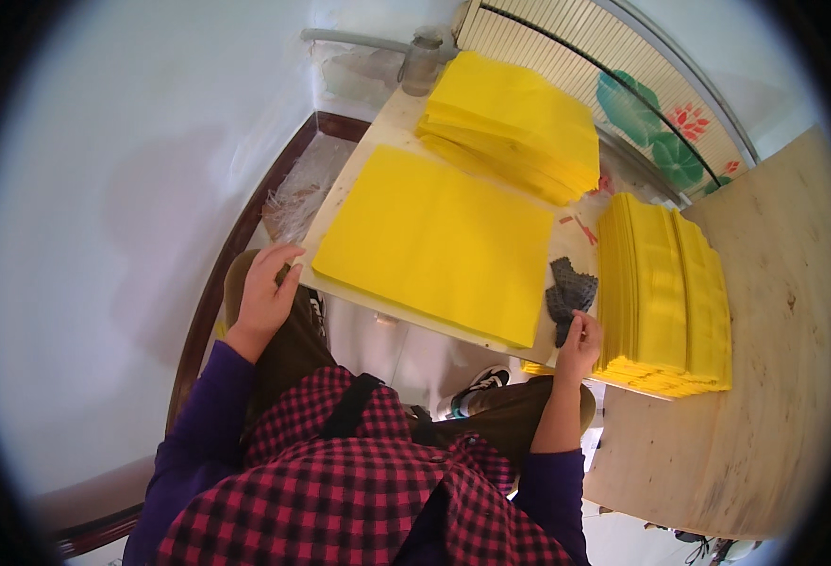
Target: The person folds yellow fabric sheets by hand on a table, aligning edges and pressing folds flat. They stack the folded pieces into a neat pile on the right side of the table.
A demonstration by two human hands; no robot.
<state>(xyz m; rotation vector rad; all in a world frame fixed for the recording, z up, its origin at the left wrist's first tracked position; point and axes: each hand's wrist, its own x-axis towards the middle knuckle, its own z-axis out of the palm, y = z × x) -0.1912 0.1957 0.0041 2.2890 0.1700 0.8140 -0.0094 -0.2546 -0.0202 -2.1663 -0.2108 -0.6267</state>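
Note:
A flat, neat pile of yellow sheets [434,245], thin and cloth-like, lies on a small wooden table in front of me. My left hand [272,291] is at the table's near left corner, beside the pile; its thumb and forefinger are apart and nothing is between them. At the near right, my right hand [579,347] has its fingertips pinched at the lower edge of a dark grey patterned cloth [572,283] with zigzag-cut edges. The cloth lies crumpled on the table, right of the pile.
Behind the pile, a looser stack of yellow sheets [510,118] reaches toward a glass jar [422,64]. Tightly packed yellow sheets [661,292] stand at the right, beside a large wooden board [774,377]. Small red scissors-like pieces [583,229] lie between. A wall [132,189] bounds the left.

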